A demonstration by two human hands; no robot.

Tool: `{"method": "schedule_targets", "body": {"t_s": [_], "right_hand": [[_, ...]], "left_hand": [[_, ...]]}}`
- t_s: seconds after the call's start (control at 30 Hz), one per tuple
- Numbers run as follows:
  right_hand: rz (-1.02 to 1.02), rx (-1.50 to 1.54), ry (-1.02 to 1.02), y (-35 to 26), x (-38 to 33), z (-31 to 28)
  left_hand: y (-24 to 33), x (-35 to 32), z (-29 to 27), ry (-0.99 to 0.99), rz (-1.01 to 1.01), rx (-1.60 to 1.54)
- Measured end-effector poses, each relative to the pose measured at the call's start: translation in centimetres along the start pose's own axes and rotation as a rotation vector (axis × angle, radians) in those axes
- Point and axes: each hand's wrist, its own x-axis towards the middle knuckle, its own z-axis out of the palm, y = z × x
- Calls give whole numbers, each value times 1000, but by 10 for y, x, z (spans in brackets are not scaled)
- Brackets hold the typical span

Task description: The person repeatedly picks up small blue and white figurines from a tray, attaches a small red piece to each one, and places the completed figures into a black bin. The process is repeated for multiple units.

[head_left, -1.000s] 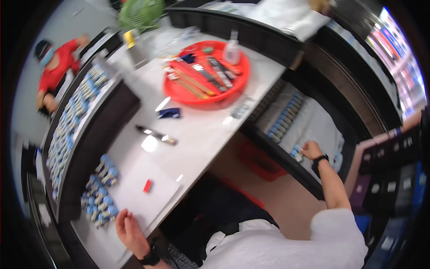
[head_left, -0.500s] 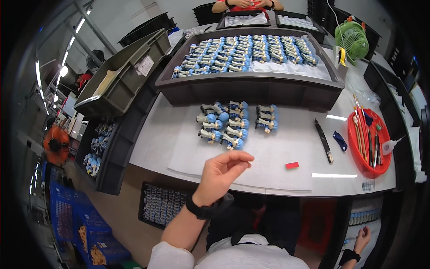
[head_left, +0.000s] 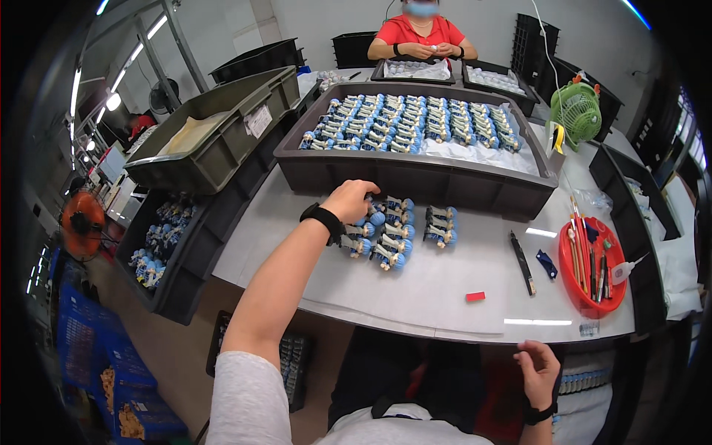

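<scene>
Small blue-haired figurines [head_left: 395,231] lie in short rows on a white sheet on the table. My left hand [head_left: 350,200] reaches over the upper left of this group, fingers curled down around a figurine that the hand mostly hides. Just to the right, a separate short column of figurines [head_left: 441,226] lies apart. Low at the table's front edge, my right hand [head_left: 538,369] hovers with fingers loosely bent and apart, holding nothing.
Behind the group stands a large grey tray [head_left: 415,172] with rows of figurines. To the right lie a black pen [head_left: 522,263], a red block [head_left: 475,297] and a red basket [head_left: 621,293] of brushes. Crates [head_left: 222,159] stand left. A co-worker [head_left: 421,37] sits opposite.
My left hand has moved forward from the table's front onto the upper-left figurines. My right hand has come up from the lower right toward the table edge. The view has tilted up.
</scene>
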Motion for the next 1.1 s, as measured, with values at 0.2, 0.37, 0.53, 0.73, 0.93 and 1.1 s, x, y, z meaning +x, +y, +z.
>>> {"method": "schedule_targets", "body": {"t_s": [0.2,0.37,0.53,0.73,0.93,1.1], "right_hand": [[54,216,-103,-22,20,50],[203,431,-303,-43,48,105],[382,752,-390,-50,59,137],[89,492,-436,-34,72,141],[18,415,-521,-21,77,151],[-23,354,-505,-18,73,153]], "left_hand": [[46,-39,-8,318,224,-317],[116,-106,20,441,383,-516],[148,-145,71,377,333,-730],[127,-143,88,430,129,-1033],[115,-124,95,-34,-389,-1742],[110,-120,93,-72,-394,-1761]]}}
